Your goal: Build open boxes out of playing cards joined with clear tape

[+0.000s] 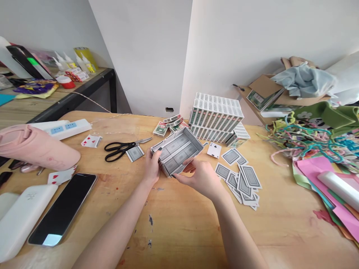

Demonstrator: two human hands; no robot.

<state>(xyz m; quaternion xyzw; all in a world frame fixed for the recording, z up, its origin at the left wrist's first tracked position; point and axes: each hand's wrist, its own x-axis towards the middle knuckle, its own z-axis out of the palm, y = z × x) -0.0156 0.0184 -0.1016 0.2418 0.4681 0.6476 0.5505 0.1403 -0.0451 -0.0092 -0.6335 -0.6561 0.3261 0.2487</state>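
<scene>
An open-topped card box [179, 149] is held over the middle of the tabletop [179, 231], tipped so that its inside faces the head camera; whether its underside touches the wood, I cannot tell. It is a shallow rectangular tray, longer than it is wide, lined with playing-card backs in grey, black and white. On the floor the backs sit side by side in rows, each with an ornamental centre and a patterned border, and pale strips run between the rows. The far and right walls carry the same dense grey pattern, while the rim shows as a thin pale edge. A small flap sticks out at the right corner.

The left hand [153, 166] is clamped on the left end, its dark-nailed thumb over the rim. The right hand [200, 173] grips the near side, thumb along the outside and fingers bent over the edge.

Left of the box, black-handled scissors [132, 144] lie beside a single patterned card [135, 153]. Just behind it are a few small card packs [160, 129] and a tall block of boxed decks [214, 116]. On its right, loose cards [245, 183] overlap, mostly back up.
</scene>
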